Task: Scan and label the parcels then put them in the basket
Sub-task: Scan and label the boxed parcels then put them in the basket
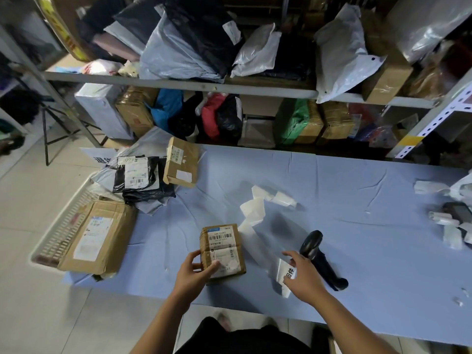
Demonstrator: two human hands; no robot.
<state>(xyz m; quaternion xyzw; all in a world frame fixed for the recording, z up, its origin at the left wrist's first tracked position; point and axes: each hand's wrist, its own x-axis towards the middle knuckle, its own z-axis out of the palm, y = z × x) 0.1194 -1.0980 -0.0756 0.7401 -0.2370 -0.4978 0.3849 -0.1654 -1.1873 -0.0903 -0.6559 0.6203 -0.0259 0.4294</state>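
Note:
A small brown cardboard parcel (222, 249) with a white barcode label lies on the blue table near the front edge. My left hand (194, 273) grips its near left corner, thumb on the label. My right hand (304, 275) holds a white printed label (287, 273) just right of the parcel, beside a curling strip of label backing (255, 213). A black handheld scanner (321, 259) lies on the table right behind my right hand. The white plastic basket (57, 236) sits off the table's left end and holds several parcels, among them a large brown box (99, 236).
Black and grey mailer bags (140, 178) and a brown box (181, 162) are piled at the table's left end. Shelves full of parcels (229, 54) stand behind the table. Label scraps and a dark device (457, 213) lie at the far right.

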